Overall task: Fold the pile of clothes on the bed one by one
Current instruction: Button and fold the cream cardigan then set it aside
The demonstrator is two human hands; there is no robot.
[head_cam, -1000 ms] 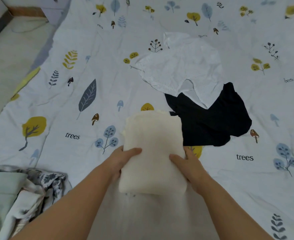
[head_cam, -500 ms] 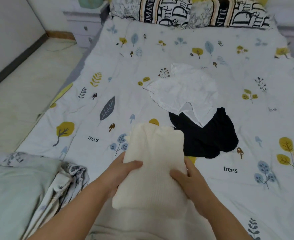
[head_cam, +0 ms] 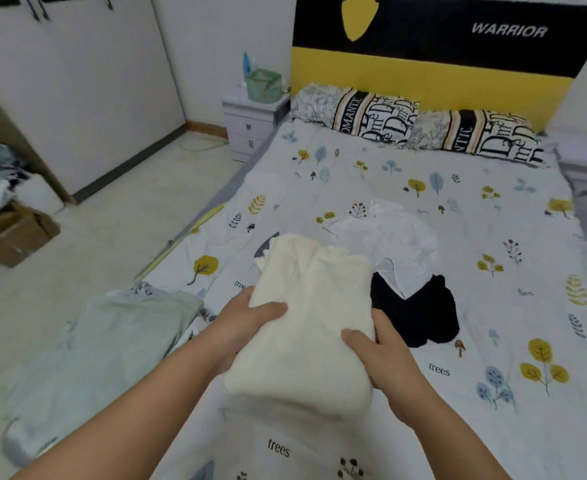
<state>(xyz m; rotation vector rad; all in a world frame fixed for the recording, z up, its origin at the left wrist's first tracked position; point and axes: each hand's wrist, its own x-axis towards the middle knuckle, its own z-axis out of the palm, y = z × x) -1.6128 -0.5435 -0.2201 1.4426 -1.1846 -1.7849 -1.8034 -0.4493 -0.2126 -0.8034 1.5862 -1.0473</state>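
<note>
Right now both sets of fingers are curled onto a folded cream-white knitted sweater [head_cam: 305,327], which is held up above the white bedsheet printed with trees and leaves [head_cam: 492,427]. On the left hand [head_cam: 247,323] the thumb lies across the top of the knit while the other fingers are tucked beneath it, out of sight. The right hand [head_cam: 382,351] grips the opposite edge the same way, thumb on top and the rest wrapped under the bundle.

Just beyond the right-hand fingers, a crumpled black garment [head_cam: 420,313] lies on the sheet, and a rumpled white shirt [head_cam: 389,240] lies past it, overlapping the black garment's far edge. Out to the side of the left-hand fingers, a pale green quilt with a patterned lining [head_cam: 105,348] is bunched over the edge of the bed.

Well beyond both hands, two pillows with black lettering and striped bands [head_cam: 416,123] lean against a yellow and black headboard reading WARRIOR [head_cam: 441,50]. Beside the headboard stands a small white nightstand [head_cam: 250,123] carrying a green box. Farther off to the left, brown cardboard boxes [head_cam: 11,233] sit on the pale tiled floor.
</note>
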